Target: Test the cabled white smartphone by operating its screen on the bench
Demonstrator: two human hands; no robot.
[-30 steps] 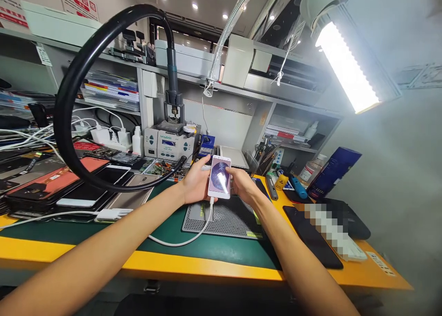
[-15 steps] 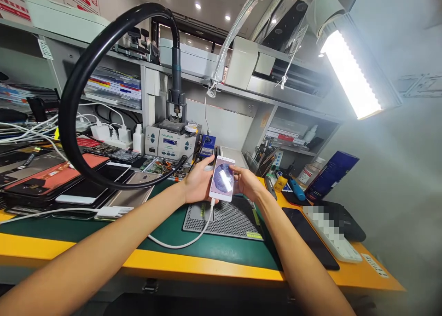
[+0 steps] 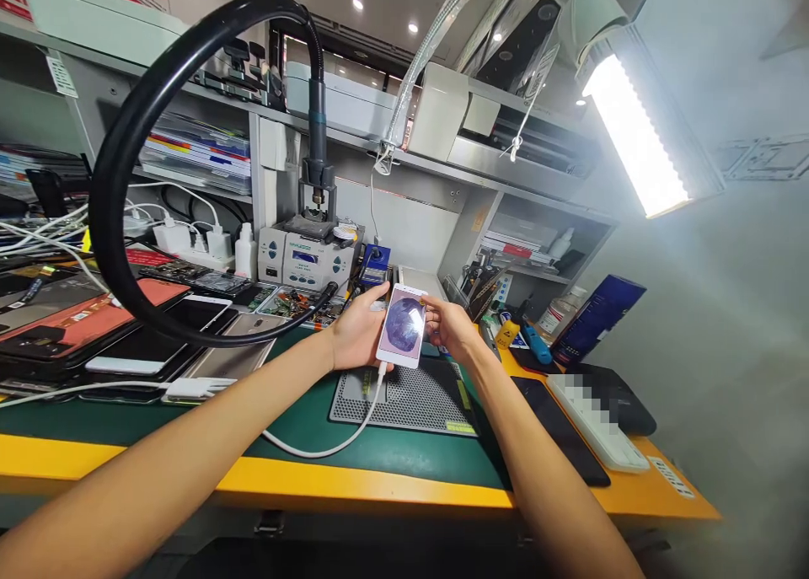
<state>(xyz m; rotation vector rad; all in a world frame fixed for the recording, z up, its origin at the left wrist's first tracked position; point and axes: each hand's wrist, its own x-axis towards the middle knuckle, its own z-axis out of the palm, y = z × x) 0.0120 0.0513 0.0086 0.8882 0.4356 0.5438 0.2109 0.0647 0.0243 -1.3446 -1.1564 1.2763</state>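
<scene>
Over a cluttered repair counter [image 3: 379, 457], the left hand [image 3: 355, 336] has its grip around a white phone [image 3: 402, 336], lit and upright above the grey work mat [image 3: 404, 398] with a white cable [image 3: 329, 448] plugged in below, while the right hand [image 3: 450, 330] pinches its right edge, apparently checking the screen.

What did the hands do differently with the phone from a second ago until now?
The right hand slid from the phone's lower right side up to its top right edge. The left hand kept its grip, the white cable stayed plugged in, and the phone stayed above the grey mat.
</scene>
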